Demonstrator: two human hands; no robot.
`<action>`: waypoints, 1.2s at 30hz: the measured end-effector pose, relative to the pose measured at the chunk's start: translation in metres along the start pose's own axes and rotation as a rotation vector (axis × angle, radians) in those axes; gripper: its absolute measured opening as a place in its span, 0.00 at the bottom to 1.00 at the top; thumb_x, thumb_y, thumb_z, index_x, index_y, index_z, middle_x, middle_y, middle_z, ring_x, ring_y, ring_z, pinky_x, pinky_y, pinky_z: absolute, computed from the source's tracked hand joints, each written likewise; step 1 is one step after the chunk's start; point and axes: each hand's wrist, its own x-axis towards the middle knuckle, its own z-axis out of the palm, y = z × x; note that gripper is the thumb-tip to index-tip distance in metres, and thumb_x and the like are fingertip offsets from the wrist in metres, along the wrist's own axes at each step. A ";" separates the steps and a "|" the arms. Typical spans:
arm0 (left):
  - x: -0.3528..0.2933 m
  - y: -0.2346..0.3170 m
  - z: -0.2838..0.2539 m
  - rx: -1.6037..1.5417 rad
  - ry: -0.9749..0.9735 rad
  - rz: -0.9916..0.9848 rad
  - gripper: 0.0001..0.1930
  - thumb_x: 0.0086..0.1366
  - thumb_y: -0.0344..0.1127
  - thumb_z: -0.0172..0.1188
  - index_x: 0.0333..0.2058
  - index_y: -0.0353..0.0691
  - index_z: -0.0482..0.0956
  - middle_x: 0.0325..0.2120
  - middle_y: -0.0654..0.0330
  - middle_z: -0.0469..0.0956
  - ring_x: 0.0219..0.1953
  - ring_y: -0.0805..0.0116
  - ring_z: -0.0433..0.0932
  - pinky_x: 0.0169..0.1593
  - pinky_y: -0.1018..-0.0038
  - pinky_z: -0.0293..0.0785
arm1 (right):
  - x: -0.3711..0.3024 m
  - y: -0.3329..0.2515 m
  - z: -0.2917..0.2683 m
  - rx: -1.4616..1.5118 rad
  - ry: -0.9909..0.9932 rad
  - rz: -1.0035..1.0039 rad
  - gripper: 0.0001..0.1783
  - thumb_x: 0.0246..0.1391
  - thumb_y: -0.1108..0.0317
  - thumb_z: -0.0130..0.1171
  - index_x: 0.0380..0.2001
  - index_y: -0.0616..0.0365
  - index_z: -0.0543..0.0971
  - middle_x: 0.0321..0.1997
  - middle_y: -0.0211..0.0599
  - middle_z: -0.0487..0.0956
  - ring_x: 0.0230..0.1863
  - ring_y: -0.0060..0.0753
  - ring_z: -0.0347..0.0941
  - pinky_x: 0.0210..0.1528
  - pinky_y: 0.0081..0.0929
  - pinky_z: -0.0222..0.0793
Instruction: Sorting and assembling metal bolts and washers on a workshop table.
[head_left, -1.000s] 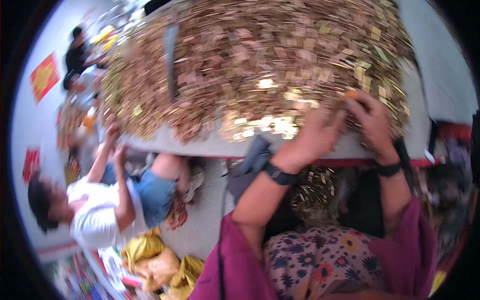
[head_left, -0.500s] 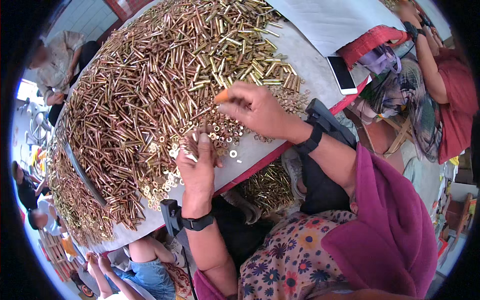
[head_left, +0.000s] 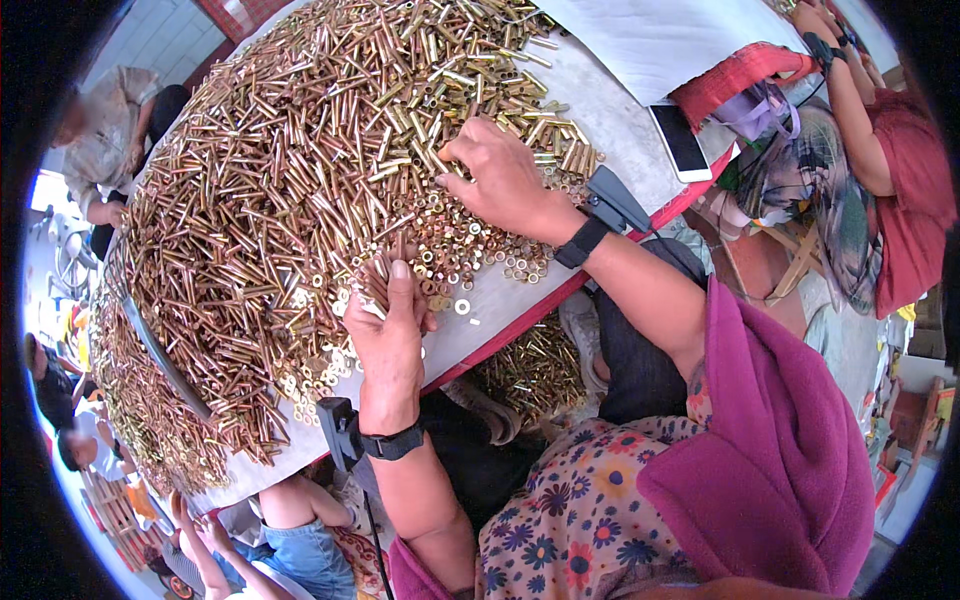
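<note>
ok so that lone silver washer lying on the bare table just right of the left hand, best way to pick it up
The washer lies flat on the bare tabletop, apart from the heap, so there is no raised edge to clamp. Probably come straight down from above with two fingertips on opposite sides of the rim, or slide it toward the near table edge first. The left hand is nearest.

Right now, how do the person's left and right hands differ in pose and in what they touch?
The left hand sits near the table edge, clutching a bunch of long brass pins; the right hand reaches farther in, fingertips pinching at loose pins by the small brass rings. Both wear a black wristband and rest on the same heap.
</note>
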 end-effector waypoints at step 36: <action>-0.002 -0.008 -0.003 0.086 0.031 -0.034 0.08 0.69 0.37 0.53 0.39 0.41 0.77 0.18 0.73 0.68 0.17 0.86 0.61 0.19 0.85 0.56 | -0.016 -0.049 -0.026 1.230 -0.363 0.438 0.14 0.58 0.71 0.57 0.46 0.63 0.75 0.37 0.32 0.81 0.33 0.16 0.75 0.39 0.16 0.72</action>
